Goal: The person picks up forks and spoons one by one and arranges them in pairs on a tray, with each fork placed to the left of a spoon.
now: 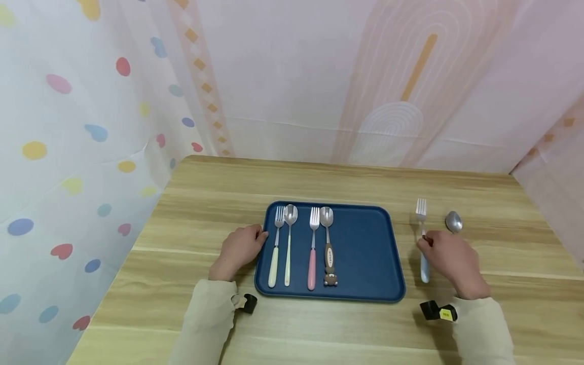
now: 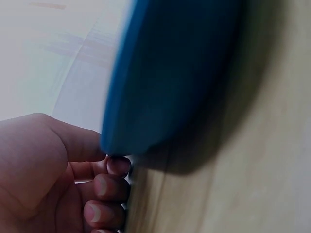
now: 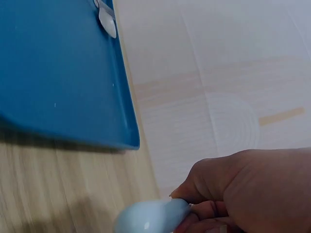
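My left hand pinches the left rim of a dark blue tray, thumb on top and fingertips curled below, as the left wrist view shows. To the right of the tray, my right hand pinches a fork with a light blue handle, tines pointing away from me. Beside that hand lies a spoon; its handle is hidden under the hand. On the tray lie a cream-handled fork, a slim spoon, a pink-handled fork and a spoon with a brown bear handle.
The wooden table carries the tray. A patterned curtain hangs behind the table, and a dotted curtain hangs along its left side. The tray's right half shows bare blue surface.
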`<state>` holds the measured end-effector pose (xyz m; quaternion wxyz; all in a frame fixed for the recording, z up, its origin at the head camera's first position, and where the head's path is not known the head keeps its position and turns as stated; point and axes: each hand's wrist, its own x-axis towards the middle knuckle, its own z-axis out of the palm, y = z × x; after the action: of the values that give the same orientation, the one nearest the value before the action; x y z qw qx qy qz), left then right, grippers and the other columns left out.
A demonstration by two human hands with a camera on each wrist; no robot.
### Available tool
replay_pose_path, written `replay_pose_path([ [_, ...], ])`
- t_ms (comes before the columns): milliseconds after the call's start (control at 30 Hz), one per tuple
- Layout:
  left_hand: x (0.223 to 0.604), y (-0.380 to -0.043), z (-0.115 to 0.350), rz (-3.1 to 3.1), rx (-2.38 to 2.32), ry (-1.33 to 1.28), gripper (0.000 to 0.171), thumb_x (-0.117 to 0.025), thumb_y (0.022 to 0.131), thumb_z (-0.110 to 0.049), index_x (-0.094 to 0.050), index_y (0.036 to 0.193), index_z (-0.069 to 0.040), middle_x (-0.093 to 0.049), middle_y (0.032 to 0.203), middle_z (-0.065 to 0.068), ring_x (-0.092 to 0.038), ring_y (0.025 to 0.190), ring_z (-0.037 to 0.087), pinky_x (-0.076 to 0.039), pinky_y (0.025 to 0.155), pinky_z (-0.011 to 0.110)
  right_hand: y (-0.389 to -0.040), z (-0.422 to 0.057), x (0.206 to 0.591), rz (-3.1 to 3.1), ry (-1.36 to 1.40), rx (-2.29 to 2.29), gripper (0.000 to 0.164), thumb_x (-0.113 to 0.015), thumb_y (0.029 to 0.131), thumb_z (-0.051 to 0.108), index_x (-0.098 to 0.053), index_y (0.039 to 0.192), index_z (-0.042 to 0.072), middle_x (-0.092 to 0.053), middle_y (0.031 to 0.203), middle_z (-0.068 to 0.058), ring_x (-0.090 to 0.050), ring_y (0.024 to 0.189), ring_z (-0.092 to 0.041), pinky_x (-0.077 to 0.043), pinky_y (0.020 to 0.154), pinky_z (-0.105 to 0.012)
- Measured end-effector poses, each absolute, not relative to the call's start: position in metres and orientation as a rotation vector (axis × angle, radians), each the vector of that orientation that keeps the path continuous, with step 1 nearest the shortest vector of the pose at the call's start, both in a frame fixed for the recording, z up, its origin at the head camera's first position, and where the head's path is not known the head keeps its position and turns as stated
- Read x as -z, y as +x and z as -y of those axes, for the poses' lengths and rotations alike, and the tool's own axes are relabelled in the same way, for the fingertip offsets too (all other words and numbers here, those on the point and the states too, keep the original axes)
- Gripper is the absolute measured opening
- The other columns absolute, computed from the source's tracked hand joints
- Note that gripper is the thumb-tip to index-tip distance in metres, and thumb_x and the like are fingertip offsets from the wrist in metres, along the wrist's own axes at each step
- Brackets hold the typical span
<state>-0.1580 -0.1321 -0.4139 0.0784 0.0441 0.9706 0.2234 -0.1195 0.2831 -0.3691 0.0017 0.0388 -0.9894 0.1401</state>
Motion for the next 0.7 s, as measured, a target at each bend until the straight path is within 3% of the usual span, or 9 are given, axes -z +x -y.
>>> replay_pose_path([
  [333,0.414,-0.159,0.131,-2.921,-0.681,0.126,0.031,-0.048,0.095,-0.027,-0.048,0.069,-0.011,-0.045,0.057,0.004,-0.045,0.050,0.019,-0.032,0.046,0.028,-0.124,-0.256,0.367,3.063,0.211,-0.414,0.036,-0.047,0.087,0.019,-0.037,0.054,0.015,-0.029,0.049,0.003,-0.031,0.043,-0.014,-0.021,0.041,-0.026],
  [700,0.413,-0.159,0.131,-2.917,-0.685,0.137,0.030,-0.048,0.095,-0.027,-0.049,0.069,-0.011,-0.044,0.057,0.003,-0.045,0.050,0.019,-0.032,0.046,0.028,-0.131,-0.218,0.370,3.141,0.258,-0.429,0.032,-0.052,0.086,0.019,-0.043,0.055,0.014,-0.032,0.051,0.002,-0.036,0.044,-0.015,-0.024,0.039,-0.025],
])
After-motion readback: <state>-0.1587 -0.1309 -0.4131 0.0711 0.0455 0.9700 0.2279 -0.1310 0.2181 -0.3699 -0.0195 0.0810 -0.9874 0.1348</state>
